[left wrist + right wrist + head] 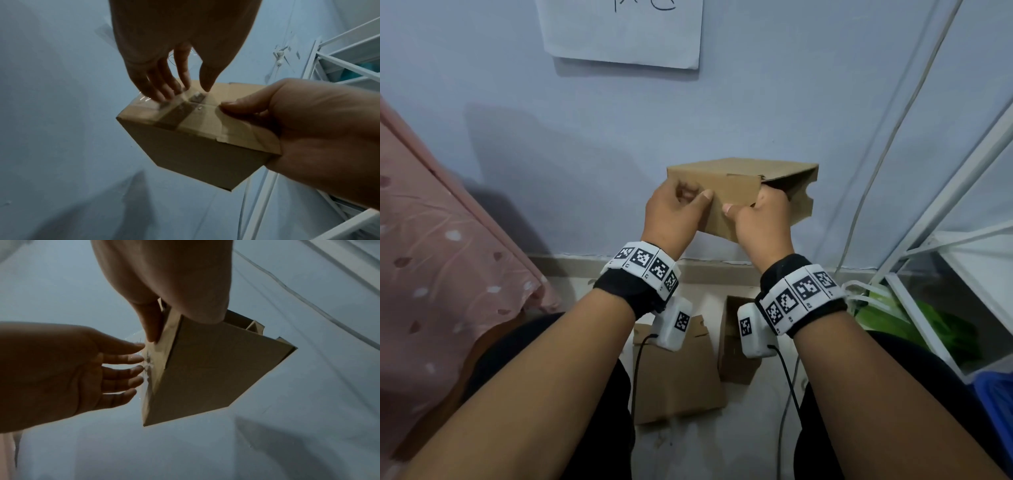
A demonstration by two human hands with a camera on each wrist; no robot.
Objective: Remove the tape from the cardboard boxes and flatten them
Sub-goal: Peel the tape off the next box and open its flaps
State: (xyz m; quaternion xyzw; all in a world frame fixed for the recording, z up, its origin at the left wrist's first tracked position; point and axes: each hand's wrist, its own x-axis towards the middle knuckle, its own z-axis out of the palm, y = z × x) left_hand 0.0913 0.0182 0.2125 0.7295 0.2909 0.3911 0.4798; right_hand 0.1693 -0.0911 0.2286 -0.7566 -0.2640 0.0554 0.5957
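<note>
I hold a small brown cardboard box (736,186) up in front of the wall, its far right end open with flaps out. My right hand (762,219) grips it at the right, thumb lying on the taped face (236,105). Clear tape (176,113) crosses that face in strips. My left hand (676,209) is at the box's left end, with straight fingertips (135,360) touching the tape. The wrist views show the same box (216,369) from below, and a loose shiny tape edge sticks out by the left fingers.
On the floor between my knees lie a flattened cardboard piece (674,377) and another cardboard box (732,353). A white metal rack (945,205) stands to the right, with a green bag (914,325) under it. A cable (887,137) hangs on the wall; pink cloth (431,257) hangs left.
</note>
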